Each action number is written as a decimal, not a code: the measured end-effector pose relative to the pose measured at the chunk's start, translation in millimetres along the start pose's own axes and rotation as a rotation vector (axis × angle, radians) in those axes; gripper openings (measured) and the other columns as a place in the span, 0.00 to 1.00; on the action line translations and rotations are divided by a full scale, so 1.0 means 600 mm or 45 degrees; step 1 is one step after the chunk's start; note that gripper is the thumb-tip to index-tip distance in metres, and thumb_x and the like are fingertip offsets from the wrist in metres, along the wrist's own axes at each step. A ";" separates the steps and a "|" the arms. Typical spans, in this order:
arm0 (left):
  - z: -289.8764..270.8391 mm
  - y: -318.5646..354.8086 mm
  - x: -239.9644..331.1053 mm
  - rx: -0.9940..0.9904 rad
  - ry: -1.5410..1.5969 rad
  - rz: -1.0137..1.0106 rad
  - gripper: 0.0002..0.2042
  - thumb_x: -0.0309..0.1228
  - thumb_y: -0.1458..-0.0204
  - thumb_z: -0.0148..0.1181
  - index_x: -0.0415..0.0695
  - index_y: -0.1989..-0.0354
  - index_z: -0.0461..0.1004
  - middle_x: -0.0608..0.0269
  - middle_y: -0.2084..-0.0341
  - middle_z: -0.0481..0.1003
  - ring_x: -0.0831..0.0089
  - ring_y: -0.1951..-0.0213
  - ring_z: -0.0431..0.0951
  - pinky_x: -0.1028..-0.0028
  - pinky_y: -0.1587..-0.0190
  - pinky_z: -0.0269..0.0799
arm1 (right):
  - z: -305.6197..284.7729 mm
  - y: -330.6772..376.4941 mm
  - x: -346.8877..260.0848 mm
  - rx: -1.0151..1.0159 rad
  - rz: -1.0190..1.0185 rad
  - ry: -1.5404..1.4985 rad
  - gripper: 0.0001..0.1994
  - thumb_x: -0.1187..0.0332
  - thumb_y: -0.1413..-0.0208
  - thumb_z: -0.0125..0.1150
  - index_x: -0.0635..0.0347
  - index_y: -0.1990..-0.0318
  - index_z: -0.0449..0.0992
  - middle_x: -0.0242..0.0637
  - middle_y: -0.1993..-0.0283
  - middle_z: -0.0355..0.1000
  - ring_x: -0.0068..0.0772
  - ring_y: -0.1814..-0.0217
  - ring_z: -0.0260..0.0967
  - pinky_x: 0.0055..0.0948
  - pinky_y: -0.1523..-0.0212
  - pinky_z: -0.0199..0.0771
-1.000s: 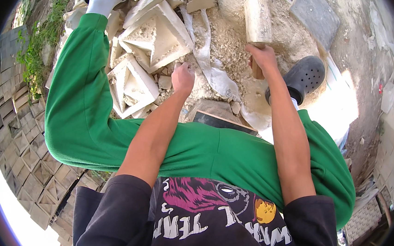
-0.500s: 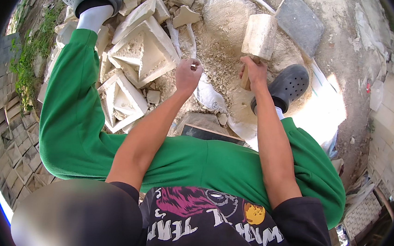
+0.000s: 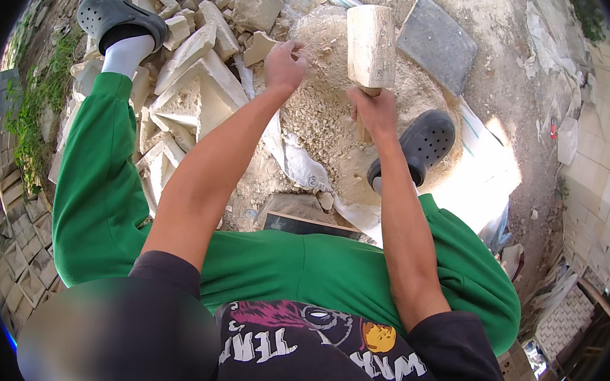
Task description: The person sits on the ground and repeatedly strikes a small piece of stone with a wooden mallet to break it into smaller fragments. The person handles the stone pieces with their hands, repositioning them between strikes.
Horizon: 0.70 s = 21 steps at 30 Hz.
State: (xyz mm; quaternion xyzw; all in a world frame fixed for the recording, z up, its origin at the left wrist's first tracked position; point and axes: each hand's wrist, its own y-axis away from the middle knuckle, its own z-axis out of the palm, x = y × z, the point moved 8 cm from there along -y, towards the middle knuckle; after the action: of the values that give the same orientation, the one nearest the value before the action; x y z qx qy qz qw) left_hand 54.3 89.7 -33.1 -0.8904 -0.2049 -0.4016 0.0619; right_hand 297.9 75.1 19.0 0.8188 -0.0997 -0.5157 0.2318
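A wooden mallet (image 3: 371, 45) with a thick, pale, block-like head is in my right hand (image 3: 376, 110), whose fingers are wrapped round its short handle. The head points away from me, over powdery rubble (image 3: 317, 118). My left hand (image 3: 285, 67) is stretched out at the far middle, its fingers loosely curled with a gap between them; nothing shows in them. Just left of it lies a broken chunk (image 3: 259, 49) of pale material. Nearer me, my left forearm partly hides hollow, square-edged pale pieces (image 3: 204, 98).
A grey square slab (image 3: 439, 42) lies beyond the right shoe (image 3: 426, 140). The left shoe (image 3: 120, 22) stands at the rubble's far left edge. A dark-faced board (image 3: 308, 226) and a crumpled white sack (image 3: 307, 169) lie close to my legs. Stacked pale tiles (image 3: 18, 234) line the left.
My left hand has moved farther away, from beside the hollow pieces to beside the broken chunk. The mallet has swung more upright in my right hand. The view has shifted slightly.
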 end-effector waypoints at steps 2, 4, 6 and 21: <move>-0.021 0.001 -0.030 0.015 -0.016 -0.006 0.11 0.33 0.50 0.66 0.46 0.58 0.81 0.57 0.64 0.79 0.65 0.63 0.81 0.67 0.55 0.76 | 0.002 -0.013 -0.032 0.004 -0.166 0.142 0.17 0.59 0.53 0.66 0.67 0.68 0.80 0.38 0.79 0.75 0.31 0.81 0.74 0.36 0.74 0.75; -0.045 0.005 -0.056 0.054 -0.083 -0.048 0.11 0.32 0.50 0.65 0.46 0.59 0.80 0.56 0.63 0.78 0.62 0.59 0.79 0.65 0.51 0.74 | 0.007 -0.017 -0.064 0.098 -0.362 0.123 0.17 0.57 0.54 0.65 0.67 0.68 0.80 0.39 0.79 0.76 0.35 0.80 0.75 0.38 0.72 0.75; -0.067 0.009 -0.073 0.088 -0.167 -0.073 0.12 0.32 0.50 0.64 0.47 0.57 0.79 0.56 0.59 0.76 0.60 0.54 0.76 0.63 0.47 0.72 | 0.023 -0.024 -0.070 0.159 -0.469 0.195 0.18 0.56 0.54 0.65 0.65 0.68 0.81 0.40 0.78 0.76 0.37 0.79 0.77 0.38 0.71 0.76; -0.069 -0.028 -0.123 -0.126 -0.372 -0.201 0.33 0.39 0.48 0.63 0.41 0.34 0.62 0.47 0.38 0.66 0.50 0.36 0.63 0.58 0.33 0.59 | 0.027 -0.046 -0.090 0.023 -0.200 0.081 0.12 0.64 0.52 0.65 0.67 0.71 0.77 0.36 0.81 0.72 0.29 0.82 0.73 0.32 0.78 0.73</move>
State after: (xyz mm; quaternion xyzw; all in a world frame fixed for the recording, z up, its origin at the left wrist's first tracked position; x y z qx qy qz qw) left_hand -25.0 70.5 -61.0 -0.9224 -0.2612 -0.2810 -0.0442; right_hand 257.2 116.4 42.7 0.8421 -0.0326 -0.5052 0.1862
